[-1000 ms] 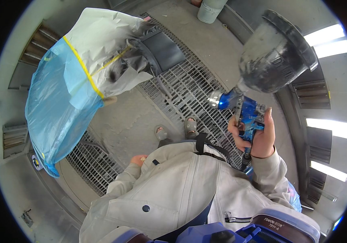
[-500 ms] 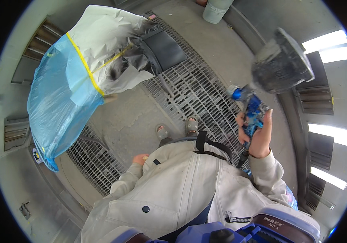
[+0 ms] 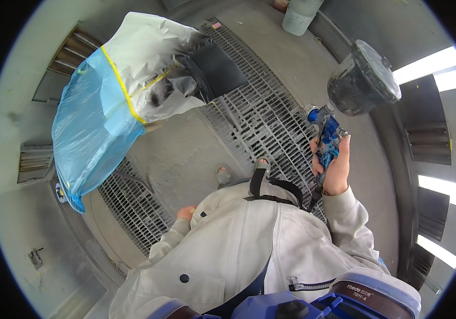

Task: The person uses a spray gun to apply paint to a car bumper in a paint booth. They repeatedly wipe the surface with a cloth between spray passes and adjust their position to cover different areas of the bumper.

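My right hand is closed round the grip of a blue paint spray gun, its thumb up along the near side. On top of the gun sits a dark, paint-smeared cup, tilted to the right. My left hand hangs low beside my jacket; its fingers are mostly hidden. Ahead to the left stands a workpiece with a dark, glossy panel showing. White masking paper, dark with overspray near the panel, yellow tape and blue plastic film cover the rest.
Metal floor grating runs beneath the workpiece and past my feet, with a second grating at the left. A grey bucket stands at the far wall. Vents and bright lamps line the right wall.
The view has shifted, so the covered workpiece appears farther right. My right hand still holds the spray gun, whose cup now shows more sharply and its lid is visible.
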`<move>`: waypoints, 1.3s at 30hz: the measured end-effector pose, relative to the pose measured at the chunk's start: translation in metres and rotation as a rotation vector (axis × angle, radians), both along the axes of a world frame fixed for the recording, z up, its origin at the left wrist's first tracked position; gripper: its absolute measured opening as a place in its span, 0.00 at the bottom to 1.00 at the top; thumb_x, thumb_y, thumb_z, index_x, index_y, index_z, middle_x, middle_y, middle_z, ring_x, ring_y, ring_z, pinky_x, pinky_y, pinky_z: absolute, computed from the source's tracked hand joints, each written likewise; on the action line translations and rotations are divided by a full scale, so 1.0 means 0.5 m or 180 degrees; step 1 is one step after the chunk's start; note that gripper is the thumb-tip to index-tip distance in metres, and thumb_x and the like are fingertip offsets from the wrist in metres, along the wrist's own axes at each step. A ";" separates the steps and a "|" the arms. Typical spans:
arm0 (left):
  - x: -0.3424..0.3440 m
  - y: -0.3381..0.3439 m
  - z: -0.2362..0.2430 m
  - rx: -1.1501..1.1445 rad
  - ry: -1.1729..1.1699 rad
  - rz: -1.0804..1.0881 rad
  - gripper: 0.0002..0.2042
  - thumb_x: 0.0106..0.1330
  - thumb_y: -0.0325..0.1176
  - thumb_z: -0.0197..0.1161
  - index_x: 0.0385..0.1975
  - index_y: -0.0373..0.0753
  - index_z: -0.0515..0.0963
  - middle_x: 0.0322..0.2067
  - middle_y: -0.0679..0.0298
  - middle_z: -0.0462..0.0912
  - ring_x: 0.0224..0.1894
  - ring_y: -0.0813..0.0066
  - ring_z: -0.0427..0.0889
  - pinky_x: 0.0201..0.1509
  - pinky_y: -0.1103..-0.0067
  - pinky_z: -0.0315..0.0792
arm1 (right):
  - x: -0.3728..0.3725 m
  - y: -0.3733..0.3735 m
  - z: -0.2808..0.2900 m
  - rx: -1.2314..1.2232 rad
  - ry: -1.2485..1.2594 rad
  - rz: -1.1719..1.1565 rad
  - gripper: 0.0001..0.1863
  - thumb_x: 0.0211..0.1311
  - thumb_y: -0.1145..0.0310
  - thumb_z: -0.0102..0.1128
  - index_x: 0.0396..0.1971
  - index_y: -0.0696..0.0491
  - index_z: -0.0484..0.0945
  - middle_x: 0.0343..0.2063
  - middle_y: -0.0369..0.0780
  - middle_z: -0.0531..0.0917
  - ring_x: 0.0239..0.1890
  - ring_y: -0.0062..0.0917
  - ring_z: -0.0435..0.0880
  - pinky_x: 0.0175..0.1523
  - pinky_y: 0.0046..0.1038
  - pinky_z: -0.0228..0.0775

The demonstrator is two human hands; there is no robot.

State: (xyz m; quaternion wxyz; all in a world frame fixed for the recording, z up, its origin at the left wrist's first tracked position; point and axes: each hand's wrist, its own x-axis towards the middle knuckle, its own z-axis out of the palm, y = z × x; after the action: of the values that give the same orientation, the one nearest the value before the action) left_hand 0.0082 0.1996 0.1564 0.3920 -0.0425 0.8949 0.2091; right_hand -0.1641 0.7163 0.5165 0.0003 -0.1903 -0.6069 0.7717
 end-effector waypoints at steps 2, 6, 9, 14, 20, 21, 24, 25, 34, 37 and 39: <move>0.006 -0.006 -0.023 0.0107 -0.0011 0.0120 0.19 0.71 0.56 0.62 0.55 0.60 0.88 0.51 0.58 0.91 0.55 0.52 0.89 0.59 0.62 0.82 | -0.006 0.019 0.005 -0.0437 0.0121 0.0383 0.44 0.81 0.29 0.31 0.45 0.61 0.77 0.34 0.40 0.82 0.13 0.15 0.65 0.20 0.22 0.63; 0.026 0.000 -0.015 0.0259 0.0199 0.0498 0.19 0.71 0.56 0.62 0.55 0.60 0.88 0.51 0.59 0.91 0.55 0.52 0.89 0.59 0.62 0.82 | -0.047 0.065 0.013 -0.0738 0.0152 0.1191 0.48 0.78 0.26 0.32 0.42 0.63 0.78 0.31 0.41 0.83 0.13 0.16 0.66 0.20 0.21 0.63; 0.023 0.022 0.021 0.0107 0.0170 0.0617 0.18 0.71 0.53 0.62 0.55 0.59 0.89 0.50 0.58 0.91 0.54 0.52 0.89 0.57 0.62 0.82 | -0.085 0.076 0.012 -0.0254 0.0435 0.0839 0.46 0.80 0.27 0.29 0.40 0.61 0.76 0.30 0.41 0.82 0.12 0.16 0.65 0.18 0.22 0.62; 0.019 0.067 0.042 0.0064 0.0227 0.0991 0.16 0.70 0.52 0.64 0.51 0.57 0.89 0.48 0.58 0.92 0.53 0.52 0.89 0.57 0.64 0.81 | -0.114 0.085 0.032 -0.0380 0.0405 0.0286 0.41 0.81 0.29 0.31 0.45 0.58 0.74 0.34 0.45 0.82 0.12 0.16 0.64 0.17 0.22 0.60; 0.063 0.103 0.000 0.0200 0.0481 0.1286 0.17 0.69 0.54 0.63 0.50 0.57 0.90 0.48 0.57 0.91 0.54 0.51 0.89 0.57 0.63 0.81 | -0.162 0.136 0.059 -0.1057 0.0214 0.1335 0.49 0.78 0.24 0.28 0.45 0.63 0.76 0.35 0.43 0.82 0.12 0.16 0.63 0.18 0.22 0.61; 0.072 0.110 0.005 0.0162 0.0313 0.1416 0.17 0.70 0.54 0.63 0.50 0.57 0.90 0.49 0.57 0.91 0.54 0.51 0.89 0.57 0.63 0.81 | -0.171 0.139 0.058 -0.1041 0.0239 0.1331 0.49 0.78 0.24 0.28 0.44 0.62 0.76 0.35 0.43 0.82 0.12 0.16 0.63 0.18 0.22 0.61; 0.076 0.134 0.034 0.0116 -0.0008 0.1451 0.17 0.69 0.54 0.65 0.52 0.57 0.89 0.50 0.57 0.91 0.55 0.53 0.89 0.58 0.63 0.81 | -0.191 0.141 0.050 -0.0732 0.0381 0.1022 0.44 0.79 0.26 0.31 0.40 0.58 0.73 0.35 0.42 0.82 0.13 0.16 0.64 0.19 0.22 0.60; 0.075 0.144 0.048 0.0131 0.0108 0.1422 0.17 0.69 0.53 0.66 0.53 0.57 0.89 0.51 0.58 0.91 0.56 0.54 0.89 0.58 0.63 0.81 | -0.192 0.139 0.046 -0.0603 0.0321 0.0709 0.42 0.79 0.26 0.31 0.39 0.57 0.72 0.35 0.42 0.82 0.13 0.16 0.65 0.19 0.23 0.60; 0.104 0.096 -0.036 0.0574 0.0234 0.1745 0.21 0.69 0.56 0.66 0.58 0.57 0.87 0.54 0.59 0.90 0.57 0.53 0.89 0.61 0.63 0.80 | -0.183 0.114 0.043 -0.0530 0.0126 0.0380 0.38 0.79 0.28 0.35 0.35 0.53 0.69 0.39 0.45 0.82 0.15 0.18 0.63 0.22 0.24 0.59; 0.075 0.043 -0.097 0.0728 0.0285 0.1530 0.23 0.70 0.59 0.62 0.58 0.56 0.87 0.54 0.58 0.90 0.57 0.50 0.88 0.61 0.62 0.80 | -0.180 0.070 0.052 -0.0555 0.0164 0.0318 0.37 0.80 0.29 0.35 0.35 0.53 0.68 0.37 0.45 0.82 0.14 0.18 0.65 0.21 0.24 0.60; 0.029 0.003 -0.105 0.0334 -0.0007 0.1075 0.23 0.70 0.60 0.61 0.57 0.55 0.86 0.54 0.58 0.90 0.58 0.49 0.87 0.61 0.61 0.80 | -0.180 0.032 0.060 -0.0564 0.0156 0.0364 0.36 0.81 0.30 0.34 0.35 0.52 0.68 0.36 0.45 0.83 0.13 0.18 0.67 0.19 0.23 0.61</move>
State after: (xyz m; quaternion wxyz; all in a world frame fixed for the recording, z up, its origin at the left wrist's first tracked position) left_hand 0.0229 0.2014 0.1041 0.3539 -0.1720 0.8624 0.3184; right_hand -0.2541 0.7325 0.5467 -0.0458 -0.1357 -0.5460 0.8255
